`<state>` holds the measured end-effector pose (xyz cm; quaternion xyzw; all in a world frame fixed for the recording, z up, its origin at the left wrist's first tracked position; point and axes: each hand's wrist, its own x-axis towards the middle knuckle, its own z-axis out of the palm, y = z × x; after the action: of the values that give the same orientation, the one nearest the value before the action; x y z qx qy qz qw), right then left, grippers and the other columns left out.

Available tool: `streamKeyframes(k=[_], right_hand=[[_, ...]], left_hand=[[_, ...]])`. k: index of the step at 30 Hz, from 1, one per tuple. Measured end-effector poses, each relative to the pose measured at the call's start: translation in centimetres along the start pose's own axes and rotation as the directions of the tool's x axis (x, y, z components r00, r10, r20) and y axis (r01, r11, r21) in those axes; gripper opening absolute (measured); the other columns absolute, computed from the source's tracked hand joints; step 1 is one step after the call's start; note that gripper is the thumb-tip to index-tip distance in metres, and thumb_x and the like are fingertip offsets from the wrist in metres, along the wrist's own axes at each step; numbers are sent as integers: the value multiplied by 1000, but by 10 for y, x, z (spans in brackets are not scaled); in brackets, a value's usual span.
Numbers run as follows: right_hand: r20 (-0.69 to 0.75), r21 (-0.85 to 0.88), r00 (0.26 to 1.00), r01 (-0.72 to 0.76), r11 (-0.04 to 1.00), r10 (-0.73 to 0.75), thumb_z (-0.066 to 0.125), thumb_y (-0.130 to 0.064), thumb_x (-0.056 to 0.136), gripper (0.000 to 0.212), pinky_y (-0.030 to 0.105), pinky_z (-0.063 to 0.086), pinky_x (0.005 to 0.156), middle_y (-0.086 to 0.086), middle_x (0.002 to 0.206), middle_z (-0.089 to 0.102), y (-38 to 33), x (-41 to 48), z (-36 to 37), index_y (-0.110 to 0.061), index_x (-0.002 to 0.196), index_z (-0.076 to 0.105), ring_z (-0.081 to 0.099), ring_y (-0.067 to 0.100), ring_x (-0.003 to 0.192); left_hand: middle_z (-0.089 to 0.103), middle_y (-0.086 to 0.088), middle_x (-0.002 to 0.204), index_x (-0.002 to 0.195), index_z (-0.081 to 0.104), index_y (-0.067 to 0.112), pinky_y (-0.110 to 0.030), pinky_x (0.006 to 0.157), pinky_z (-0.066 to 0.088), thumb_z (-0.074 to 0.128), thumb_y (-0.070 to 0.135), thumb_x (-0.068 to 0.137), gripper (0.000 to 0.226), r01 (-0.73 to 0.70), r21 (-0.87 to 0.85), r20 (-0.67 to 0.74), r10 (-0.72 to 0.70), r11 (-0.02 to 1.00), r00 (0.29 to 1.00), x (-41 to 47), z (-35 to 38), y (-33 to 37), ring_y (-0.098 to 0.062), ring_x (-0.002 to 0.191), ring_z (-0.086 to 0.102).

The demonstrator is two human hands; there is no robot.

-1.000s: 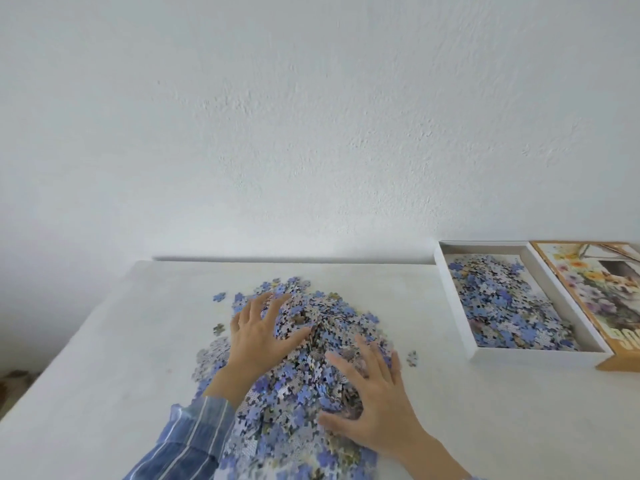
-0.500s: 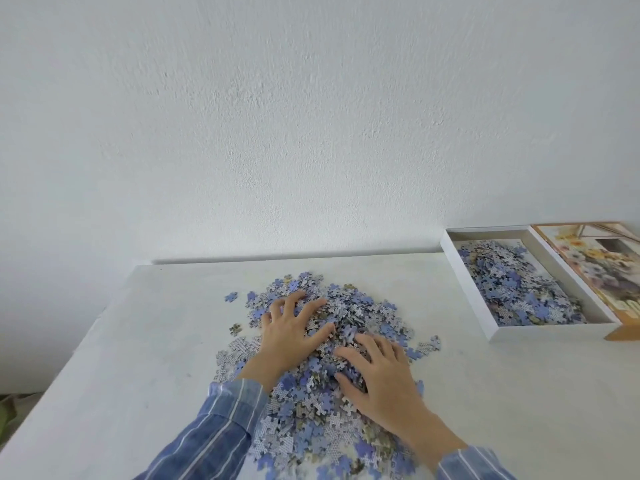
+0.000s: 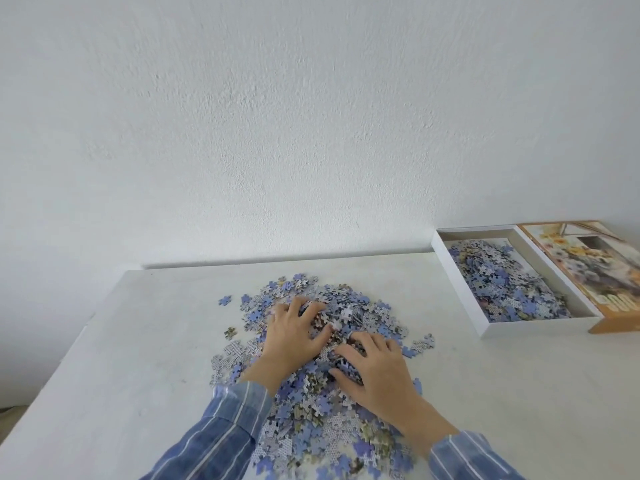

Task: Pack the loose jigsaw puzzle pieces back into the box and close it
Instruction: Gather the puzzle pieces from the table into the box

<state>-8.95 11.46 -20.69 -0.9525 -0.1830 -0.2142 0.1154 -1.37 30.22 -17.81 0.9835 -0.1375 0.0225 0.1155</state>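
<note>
Our 2 hands, left hand [image 3: 294,336] and right hand [image 3: 375,368], lie curled on the pile of puzzle pieces [image 3: 322,362], raking it without lifting any. The pile sits on the tabletop [image 3: 138,358], left of the box [image 3: 460,289]. Pieces are light, loose and spill easily; we should scoop from beneath. Since 1 second ago, our hands have closed together.

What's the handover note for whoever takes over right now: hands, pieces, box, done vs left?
Left hand: palm down on the loose pile, fingers curled into the pieces, nothing lifted.
Right hand: the same, beside it.
Box tray: far right of the table, open, partly filled.
Lid: picture side up, beside the tray on its right.
Done: part of the pieces boxed.
Left: most of the pile, a few strays at its left edge, then close the lid.
</note>
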Motion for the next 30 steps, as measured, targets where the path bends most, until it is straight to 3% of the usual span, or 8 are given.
streamKeyframes(k=[4,7,9,12,17,22,30], right_hand=[[-87,27,993,78,997,-75,51,-48,97,25,29,53,60,-4,93,65,4,5,0,-27,103,64,63,14,77],[-124,72,988,106,992,-96,46,-49,101,33,23,50,46,-7,84,67,9,11,-3,-24,102,67,61,8,62],[-128,91,988,96,991,-84,45,-50,102,36,20,46,40,-10,80,67,15,15,-8,-23,100,69,59,4,54],[-142,98,988,81,992,-67,47,-49,101,36,16,39,35,-14,71,64,25,21,-20,-22,94,68,51,1,45],[-193,137,980,69,988,-42,45,-50,101,36,18,41,37,-13,69,65,46,29,-46,-22,92,67,55,3,47],[-223,157,972,105,982,-68,52,-49,98,33,26,45,38,-10,73,67,65,31,-67,-20,96,68,59,8,52],[-230,164,970,116,980,-76,62,-45,94,24,25,44,41,-10,74,65,106,20,-100,-21,94,65,61,7,56]], left_hand=[[54,1,123,126,47,33,-33,68,57,33,65,93,48,14,-18,-134,-16,1000,991,3,0,-4,-24,107,57],[58,0,115,126,50,28,-20,43,40,41,58,95,44,-2,-6,-177,0,1000,984,10,-11,-5,-16,73,61],[59,-1,109,123,50,25,-23,35,40,41,58,94,45,-13,-42,-199,4,999,980,12,-18,-4,-14,53,55],[62,-2,101,119,53,21,-30,33,46,45,56,93,43,-49,-105,-276,18,993,961,15,-24,2,-15,44,51],[66,-3,91,117,56,18,-23,34,38,59,44,93,36,-128,-154,-381,61,980,922,25,-40,19,-18,46,51],[67,-3,90,116,56,18,-29,38,46,58,47,93,37,-174,-175,-404,90,969,910,34,-49,41,-22,54,59],[68,0,93,115,56,21,-35,41,51,47,59,90,46,-246,-195,-451,135,949,882,45,-45,98,-21,59,63]])
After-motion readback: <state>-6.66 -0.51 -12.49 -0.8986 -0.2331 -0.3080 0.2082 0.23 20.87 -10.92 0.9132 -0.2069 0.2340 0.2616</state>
